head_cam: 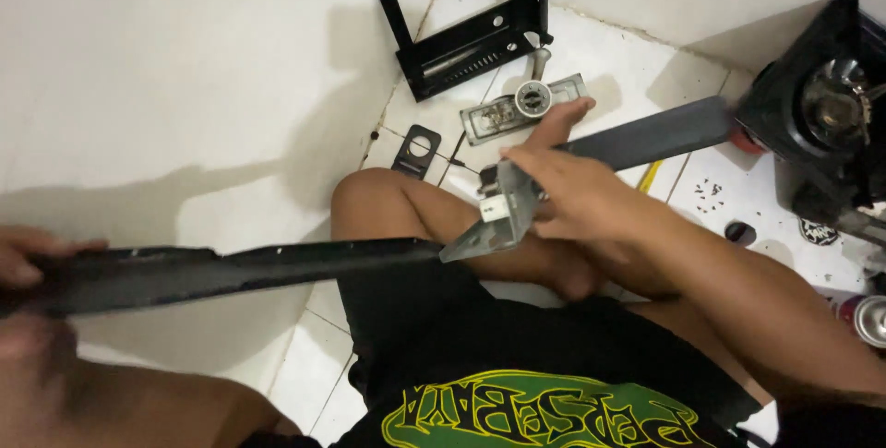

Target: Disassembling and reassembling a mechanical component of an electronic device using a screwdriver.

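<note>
Long black metal bar [231, 274], spanning the lap above the white tiled floor [185, 88], with a grey bracket [494, 217] at its right end. Left hand [23, 259] closed on its left end; right hand [563, 190] closed on the bracket. Dismantling appears well advanced: black frame [461, 23], silver lock plate [517, 107] and loose black screws [709, 191] already lie far on the floor.

Round black-white sticker [818, 231] on floor tile, right — red-silver can [868, 317] at right edge.

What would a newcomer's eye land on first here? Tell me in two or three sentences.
A long black metal strip runs across the lap, gripped at far left by the left hand. At centre, the right hand clasps a grey bracket at its end. A black frame leans in the tiled corner.
</note>
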